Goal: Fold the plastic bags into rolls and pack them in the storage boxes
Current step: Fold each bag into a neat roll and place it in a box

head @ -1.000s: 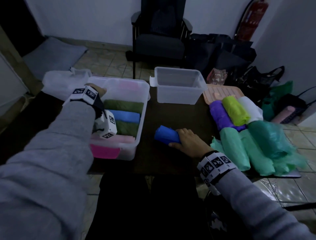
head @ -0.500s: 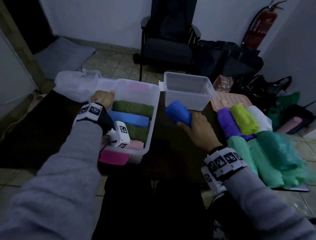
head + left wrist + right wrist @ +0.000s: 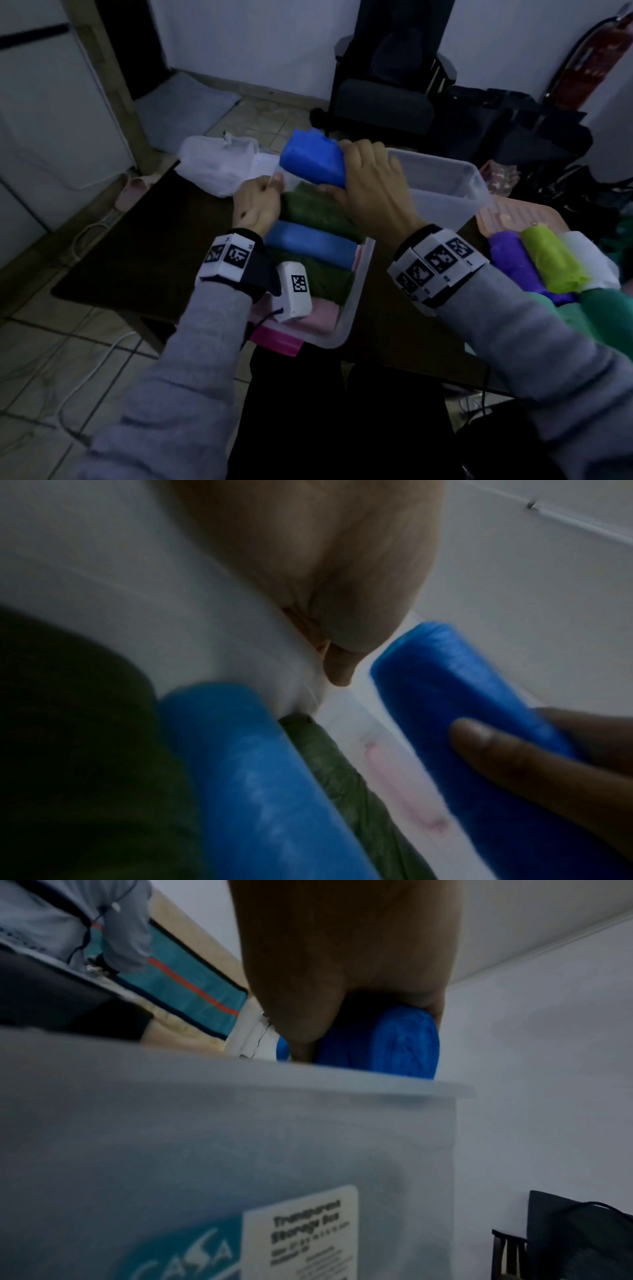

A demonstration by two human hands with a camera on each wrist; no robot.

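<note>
My right hand [image 3: 363,185] grips a rolled blue bag [image 3: 313,159] and holds it over the far end of the left storage box [image 3: 352,308]. In the right wrist view the blue roll [image 3: 394,1042] shows just above the box rim [image 3: 308,1077]. The box holds dark green, blue [image 3: 310,243] and pink rolls laid side by side. My left hand [image 3: 258,202] grips the box's left wall with thumb and fingers. In the left wrist view the held blue roll [image 3: 462,710] hangs beside the packed blue roll [image 3: 253,777].
A second, empty clear storage box [image 3: 442,181] stands behind my right hand. Purple [image 3: 513,263], lime [image 3: 551,257], white and teal rolls lie at the table's right. A loose white bag [image 3: 215,161] lies at the far left. A dark chair [image 3: 387,85] stands beyond the table.
My right hand lifted the blue roll off the table and carried it left and away, over the left box. My left hand stayed on the box wall. The head view tilted closer.
</note>
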